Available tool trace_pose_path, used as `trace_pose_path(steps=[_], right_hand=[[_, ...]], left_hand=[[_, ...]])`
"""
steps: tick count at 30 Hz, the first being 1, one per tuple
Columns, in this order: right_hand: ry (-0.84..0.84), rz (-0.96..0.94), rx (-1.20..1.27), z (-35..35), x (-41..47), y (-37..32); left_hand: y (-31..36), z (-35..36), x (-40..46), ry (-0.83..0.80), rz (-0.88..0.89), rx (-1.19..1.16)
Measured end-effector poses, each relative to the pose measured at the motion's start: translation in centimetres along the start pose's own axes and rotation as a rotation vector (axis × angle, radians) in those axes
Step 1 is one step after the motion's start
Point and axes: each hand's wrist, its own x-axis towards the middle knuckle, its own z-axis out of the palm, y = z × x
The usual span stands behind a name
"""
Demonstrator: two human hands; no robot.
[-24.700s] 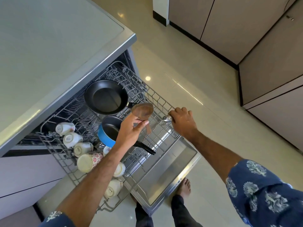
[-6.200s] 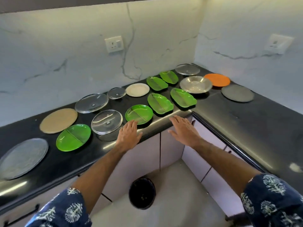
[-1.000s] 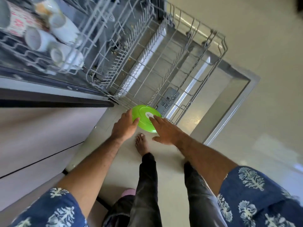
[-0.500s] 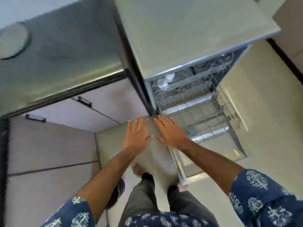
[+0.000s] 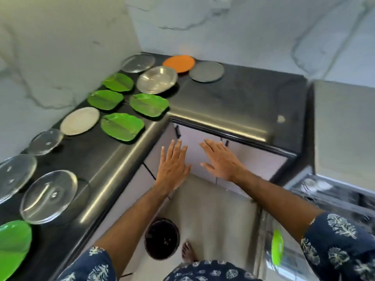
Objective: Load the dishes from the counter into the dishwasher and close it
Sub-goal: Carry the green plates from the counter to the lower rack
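Note:
My left hand (image 5: 172, 165) and my right hand (image 5: 221, 159) hang empty in the air with fingers spread, in front of the corner of the black counter (image 5: 223, 102). On the counter lie several green leaf-shaped plates (image 5: 121, 126), a steel bowl (image 5: 156, 79), an orange plate (image 5: 178, 62), a grey plate (image 5: 207, 71), a cream plate (image 5: 80, 120) and glass lids (image 5: 48, 195). A round green plate (image 5: 277, 249) stands on edge in the open dishwasher's lower rack (image 5: 263, 230) at the lower right. The upper rack (image 5: 316, 187) holds white cups.
A black waste bin (image 5: 162, 238) stands on the floor by my bare foot (image 5: 187, 251). White cabinet doors (image 5: 203, 157) run below the counter. The dishwasher's grey top (image 5: 345, 126) is at the right. Marble walls close the corner.
One second ago both hands held the round green plate at the lower rack; it now stands in the rack. My view has swung from the dishwasher to the counter, hands empty.

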Motion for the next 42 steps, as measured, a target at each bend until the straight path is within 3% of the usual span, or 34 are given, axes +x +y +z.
trace_pose_path(steps=[9, 15, 22, 32, 42], right_hand=[[-0.021, -0.132, 0.092, -0.4, 16.6, -9.9], [-0.142, -0.069, 0.267, 1.1, 23.7, -12.3], [-0.220, -0.051, 0.357, 3.6, 32.2, -13.0], [-0.272, 0.000, 0.116, 8.2, 41.0, -14.9], [-0.368, 0.299, 0.573, 8.4, 40.3, -13.5]], left_hand=[[-17.3, -1.2, -2.3, 0.038, -0.377, -0.093], [-23.2, 1.7, -2.6, -0.083, -0.482, -0.111], [-24.7, 5.7, -3.4, -0.133, -0.475, -0.071], [-25.1, 7.6, -3.8, -0.029, -0.487, -0.047], [-25.3, 7.9, -4.1, 0.034, -0.476, -0.093]])
